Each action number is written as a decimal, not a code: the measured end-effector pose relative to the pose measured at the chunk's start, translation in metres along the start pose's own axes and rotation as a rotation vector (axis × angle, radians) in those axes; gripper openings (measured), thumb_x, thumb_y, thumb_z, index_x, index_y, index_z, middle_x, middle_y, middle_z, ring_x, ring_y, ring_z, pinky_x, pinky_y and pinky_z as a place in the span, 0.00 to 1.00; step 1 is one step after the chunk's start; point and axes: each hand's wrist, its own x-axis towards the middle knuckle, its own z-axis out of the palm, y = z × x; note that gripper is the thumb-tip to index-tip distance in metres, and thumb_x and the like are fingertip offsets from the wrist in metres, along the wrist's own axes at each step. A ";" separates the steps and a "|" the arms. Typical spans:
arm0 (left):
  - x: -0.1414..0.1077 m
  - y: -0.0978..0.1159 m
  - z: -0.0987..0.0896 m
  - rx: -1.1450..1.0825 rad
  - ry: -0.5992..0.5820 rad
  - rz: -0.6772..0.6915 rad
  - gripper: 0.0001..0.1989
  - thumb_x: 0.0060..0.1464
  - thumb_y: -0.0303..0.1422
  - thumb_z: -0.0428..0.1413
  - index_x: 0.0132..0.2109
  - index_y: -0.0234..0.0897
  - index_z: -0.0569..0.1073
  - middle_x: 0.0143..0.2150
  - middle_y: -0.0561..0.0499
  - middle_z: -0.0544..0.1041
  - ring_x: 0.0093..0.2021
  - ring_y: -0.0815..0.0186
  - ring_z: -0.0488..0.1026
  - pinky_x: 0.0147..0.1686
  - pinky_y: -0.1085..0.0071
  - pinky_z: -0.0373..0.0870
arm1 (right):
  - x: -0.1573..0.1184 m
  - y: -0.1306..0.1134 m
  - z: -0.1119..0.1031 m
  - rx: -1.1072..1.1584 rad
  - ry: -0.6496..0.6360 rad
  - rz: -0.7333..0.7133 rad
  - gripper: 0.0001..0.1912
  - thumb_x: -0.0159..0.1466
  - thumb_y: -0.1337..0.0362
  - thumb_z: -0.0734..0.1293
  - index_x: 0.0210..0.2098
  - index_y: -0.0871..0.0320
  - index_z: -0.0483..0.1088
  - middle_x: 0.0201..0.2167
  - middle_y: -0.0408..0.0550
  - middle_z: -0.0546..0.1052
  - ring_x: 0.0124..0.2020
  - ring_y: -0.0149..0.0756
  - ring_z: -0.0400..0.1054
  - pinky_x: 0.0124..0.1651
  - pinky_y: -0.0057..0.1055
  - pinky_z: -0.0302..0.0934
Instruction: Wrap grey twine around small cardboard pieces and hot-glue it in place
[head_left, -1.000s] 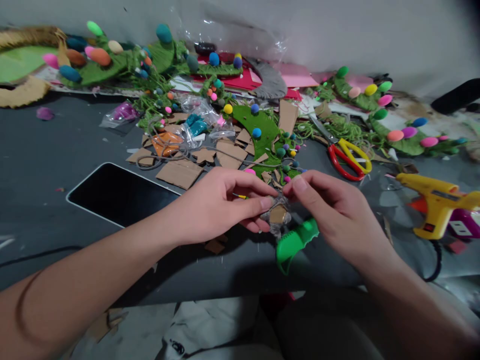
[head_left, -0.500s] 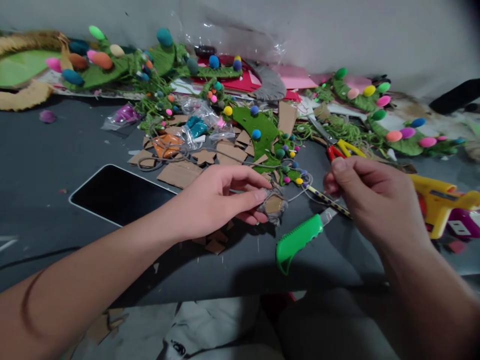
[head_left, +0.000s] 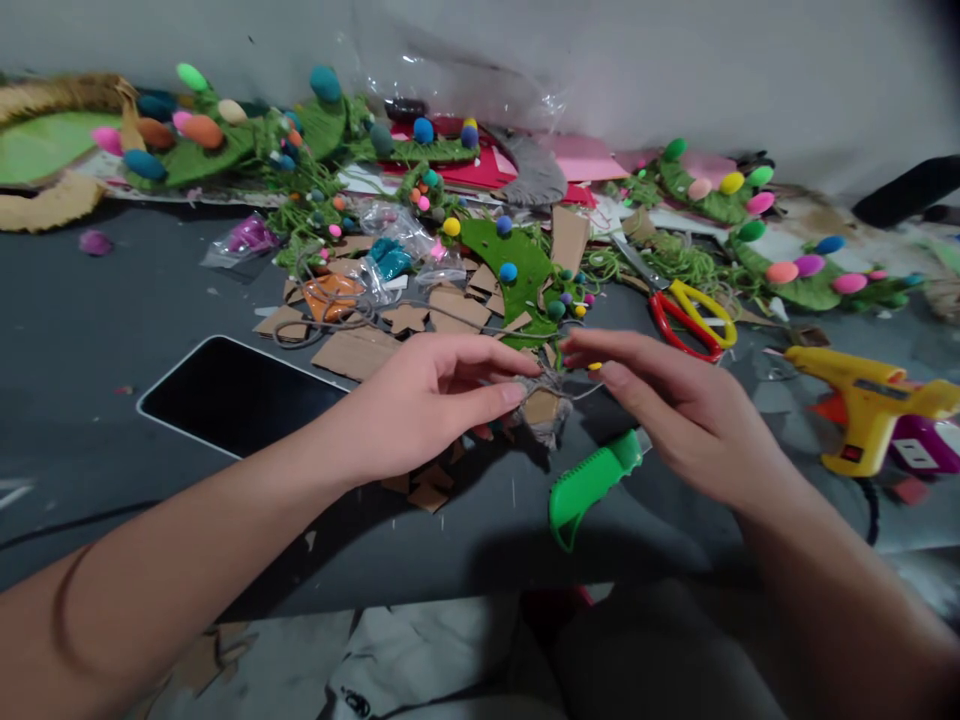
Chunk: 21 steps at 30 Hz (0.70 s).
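Observation:
My left hand (head_left: 427,410) pinches a small cardboard piece (head_left: 540,408) between thumb and fingers. Grey yarn (head_left: 551,382) is wrapped about its edges, leaving bare brown card in the middle. From the piece a strand runs right, towards the thumb of my right hand (head_left: 675,415). That hand is close by, its thumb and forefinger apart; whether the strand touches the thumb is hidden. Just below lies a green cutter (head_left: 592,490), its blade tip near my right hand. Cardboard scraps (head_left: 431,490) sit under my left wrist.
A phone (head_left: 232,400) lies at left. Red-and-yellow scissors (head_left: 686,315) and a yellow glue gun (head_left: 855,400) are at right. Behind are a green felt crescent (head_left: 517,265), an orange packet (head_left: 332,297) and leafy green pieces with coloured balls (head_left: 202,132).
My right hand has come left and closer to the cardboard piece, its pinch now spread apart. It uncovers the scissors and glue gun. My left hand keeps its hold almost unmoved.

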 end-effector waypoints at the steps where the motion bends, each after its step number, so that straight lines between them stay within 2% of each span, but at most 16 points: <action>1: 0.000 0.000 0.000 -0.006 -0.008 -0.010 0.10 0.59 0.35 0.65 0.47 0.38 0.82 0.35 0.53 0.82 0.33 0.71 0.77 0.32 0.79 0.74 | 0.000 -0.002 0.002 0.021 -0.044 0.018 0.17 0.73 0.53 0.63 0.58 0.46 0.75 0.54 0.45 0.81 0.54 0.41 0.75 0.59 0.39 0.67; 5: -0.001 0.002 0.001 -0.058 -0.043 -0.034 0.14 0.60 0.34 0.64 0.52 0.37 0.77 0.35 0.53 0.80 0.34 0.68 0.80 0.32 0.77 0.78 | -0.002 -0.006 0.006 0.078 -0.083 0.093 0.16 0.69 0.51 0.69 0.51 0.49 0.78 0.47 0.44 0.84 0.46 0.39 0.78 0.50 0.34 0.72; 9: -0.001 0.001 0.002 -0.143 -0.058 -0.062 0.20 0.61 0.31 0.63 0.59 0.38 0.74 0.43 0.50 0.78 0.36 0.65 0.83 0.34 0.71 0.82 | -0.003 -0.006 0.010 0.095 -0.074 0.093 0.17 0.67 0.53 0.71 0.52 0.51 0.78 0.46 0.46 0.83 0.43 0.38 0.77 0.46 0.33 0.71; 13: -0.001 -0.002 0.001 -0.221 -0.106 -0.102 0.19 0.61 0.27 0.62 0.59 0.38 0.75 0.50 0.48 0.76 0.38 0.65 0.84 0.41 0.70 0.84 | -0.004 -0.007 0.013 0.149 -0.079 0.118 0.15 0.67 0.53 0.71 0.49 0.52 0.78 0.43 0.45 0.83 0.40 0.36 0.77 0.44 0.32 0.71; 15: -0.001 -0.002 0.001 -0.268 -0.143 -0.118 0.17 0.59 0.25 0.62 0.56 0.38 0.76 0.48 0.50 0.76 0.38 0.65 0.84 0.44 0.70 0.84 | -0.003 -0.008 0.014 0.147 -0.066 0.123 0.13 0.67 0.54 0.71 0.48 0.52 0.79 0.42 0.44 0.83 0.39 0.35 0.76 0.44 0.31 0.70; 17: -0.002 -0.002 0.000 -0.323 -0.154 -0.142 0.14 0.58 0.23 0.62 0.51 0.36 0.76 0.42 0.53 0.76 0.36 0.67 0.83 0.43 0.69 0.84 | -0.003 -0.009 0.014 0.128 -0.059 0.107 0.12 0.67 0.54 0.71 0.47 0.50 0.79 0.42 0.43 0.83 0.39 0.34 0.75 0.45 0.31 0.69; 21: -0.003 -0.001 0.002 -0.363 -0.135 -0.201 0.07 0.62 0.28 0.62 0.46 0.35 0.74 0.31 0.58 0.74 0.32 0.70 0.80 0.39 0.70 0.84 | -0.002 -0.012 0.014 0.100 -0.065 0.055 0.10 0.68 0.55 0.70 0.46 0.49 0.80 0.42 0.43 0.82 0.39 0.34 0.75 0.48 0.33 0.68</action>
